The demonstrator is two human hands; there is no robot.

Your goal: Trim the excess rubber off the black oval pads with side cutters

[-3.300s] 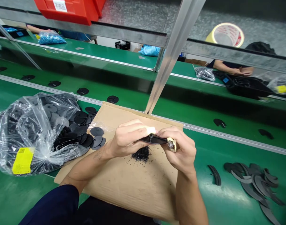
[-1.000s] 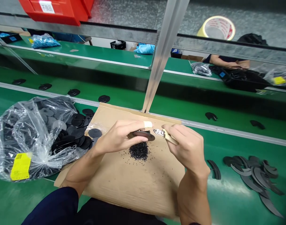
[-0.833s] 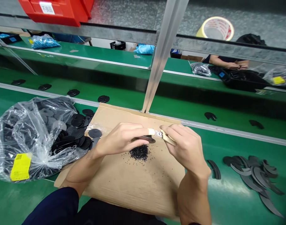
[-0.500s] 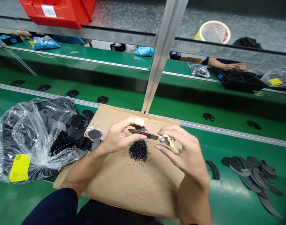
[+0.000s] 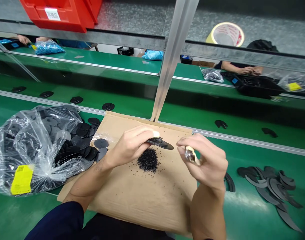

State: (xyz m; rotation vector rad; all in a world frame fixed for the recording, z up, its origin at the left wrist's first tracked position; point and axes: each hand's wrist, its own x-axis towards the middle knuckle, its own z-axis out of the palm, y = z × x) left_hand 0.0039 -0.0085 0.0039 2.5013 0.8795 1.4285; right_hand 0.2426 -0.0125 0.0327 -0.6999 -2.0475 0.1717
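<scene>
while l hand grips blk disc, wht label blurry

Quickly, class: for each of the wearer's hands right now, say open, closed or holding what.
Left hand: closed, holding a black disc at one side.
Right hand: curled closed, holding a cream-handled metal tool.

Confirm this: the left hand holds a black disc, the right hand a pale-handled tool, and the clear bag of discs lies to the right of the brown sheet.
Wrong side: in the head view, the clear bag of discs lies to the left of the brown sheet. The left hand does hold a black disc, and the right hand a pale-handled tool.
</scene>
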